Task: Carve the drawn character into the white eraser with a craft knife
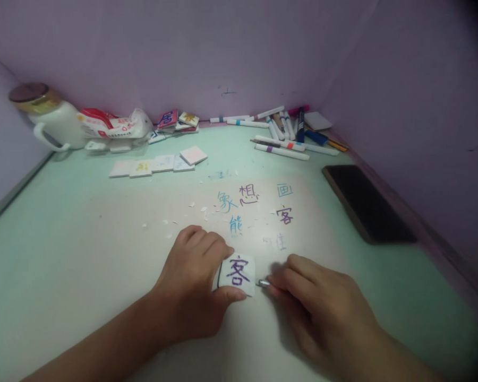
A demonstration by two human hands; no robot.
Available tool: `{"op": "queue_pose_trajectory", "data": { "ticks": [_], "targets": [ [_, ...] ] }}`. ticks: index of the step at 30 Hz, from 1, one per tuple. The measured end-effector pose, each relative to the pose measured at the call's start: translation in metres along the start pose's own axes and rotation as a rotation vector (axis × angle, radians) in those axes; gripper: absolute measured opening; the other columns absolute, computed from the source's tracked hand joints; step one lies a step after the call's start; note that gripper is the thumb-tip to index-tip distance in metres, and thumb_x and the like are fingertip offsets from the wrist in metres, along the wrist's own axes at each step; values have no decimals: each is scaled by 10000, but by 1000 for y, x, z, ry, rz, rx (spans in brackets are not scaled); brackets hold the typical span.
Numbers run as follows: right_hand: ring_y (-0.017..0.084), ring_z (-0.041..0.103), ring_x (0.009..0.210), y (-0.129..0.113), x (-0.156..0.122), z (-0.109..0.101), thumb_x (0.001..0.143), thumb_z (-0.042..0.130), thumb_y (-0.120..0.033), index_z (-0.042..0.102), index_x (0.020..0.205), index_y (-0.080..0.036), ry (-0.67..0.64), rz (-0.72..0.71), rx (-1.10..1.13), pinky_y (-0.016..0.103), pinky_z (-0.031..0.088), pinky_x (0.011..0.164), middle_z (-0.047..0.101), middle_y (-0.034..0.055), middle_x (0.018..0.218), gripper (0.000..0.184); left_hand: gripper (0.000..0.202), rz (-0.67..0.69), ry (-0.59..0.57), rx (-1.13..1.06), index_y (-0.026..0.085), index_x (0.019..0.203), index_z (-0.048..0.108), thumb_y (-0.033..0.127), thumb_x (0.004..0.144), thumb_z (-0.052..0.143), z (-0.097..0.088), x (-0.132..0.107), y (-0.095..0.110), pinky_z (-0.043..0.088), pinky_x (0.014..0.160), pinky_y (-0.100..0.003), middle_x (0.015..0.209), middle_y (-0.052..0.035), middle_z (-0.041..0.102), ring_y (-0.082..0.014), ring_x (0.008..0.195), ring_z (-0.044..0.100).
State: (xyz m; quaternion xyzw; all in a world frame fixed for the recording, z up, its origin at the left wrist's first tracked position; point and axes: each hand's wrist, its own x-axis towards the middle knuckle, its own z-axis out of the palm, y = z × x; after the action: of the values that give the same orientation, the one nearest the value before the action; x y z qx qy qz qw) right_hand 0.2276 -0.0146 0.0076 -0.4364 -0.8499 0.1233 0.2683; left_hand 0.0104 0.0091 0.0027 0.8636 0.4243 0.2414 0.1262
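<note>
A small white square card [250, 261] with a purple Chinese character lies on the table in front of me. My left hand [199, 281] grips it from the left, thumb along the lower edge and fingers at the top. My right hand [318, 302] is closed around a pen with a silver tip [263, 283], most of it hidden by the fingers. The tip is close to the card's right edge; whether they touch I cannot tell. Beyond the hands, several blue and purple characters [247, 194] are written on the tabletop.
A black phone [368, 204] lies at right. Several markers [282, 152] are heaped at the back. Blank-looking tiles [163, 163], stacked character cards [168, 120], a tissue pack [111, 124] and a white lidded mug [56, 124] stand back left. White scraps [204, 210] dot the middle.
</note>
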Motion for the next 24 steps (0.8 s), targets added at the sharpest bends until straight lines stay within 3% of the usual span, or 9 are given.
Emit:
{"op": "queue_pose_trajectory", "data": {
  "ticks": [16, 24],
  "targets": [
    [122, 445, 498, -10, -6, 1, 836, 464, -91, 610, 710, -141, 15, 31, -9, 254, 330, 444, 511, 34, 632, 200, 430, -12, 22, 21, 150, 919, 571, 570, 883, 482, -1, 0, 3, 368, 866, -510, 812, -71, 610, -250, 756, 543],
    [118, 451, 492, -13, -6, 1, 840, 462, -101, 582, 695, -162, 13, 70, 6, 248, 325, 446, 505, 24, 631, 197, 369, 23, -10, 3, 153, 940, 552, 515, 892, 493, -1, 0, 0, 350, 889, -506, 830, -67, 603, -240, 772, 523]
  ]
}}
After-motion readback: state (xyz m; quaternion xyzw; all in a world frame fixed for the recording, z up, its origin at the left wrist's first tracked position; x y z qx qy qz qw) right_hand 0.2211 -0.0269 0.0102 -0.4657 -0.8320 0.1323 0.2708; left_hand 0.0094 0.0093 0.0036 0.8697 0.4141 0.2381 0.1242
